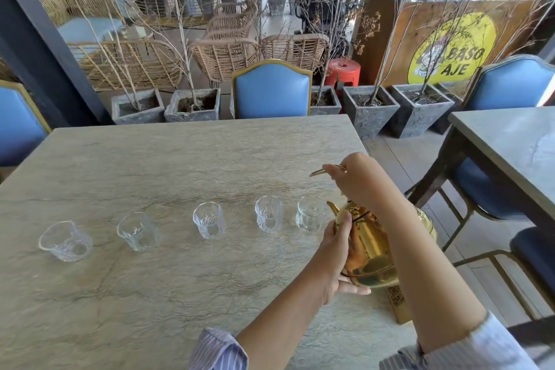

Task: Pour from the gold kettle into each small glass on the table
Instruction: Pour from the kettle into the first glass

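Note:
A gold kettle [371, 252] is lifted above the right edge of the stone table [150, 165], its spout tip close to the rightmost small glass [310, 215]. My right hand [359, 177] grips the kettle's thin gold handle from above. My left hand [338, 252] cups the kettle's body and underside. Several small clear glasses stand in a row across the table: one at the far left [66, 241], then more [138, 231] [209, 220] [268, 213] towards the kettle. I cannot tell whether any glass holds liquid.
A blue chair [271, 90] stands at the table's far side, another [18, 126] at the left. A second table [510, 141] with blue chairs lies to the right. Grey planters [192, 105] line the far floor. A small wooden block [398, 302] sits at the table's right edge.

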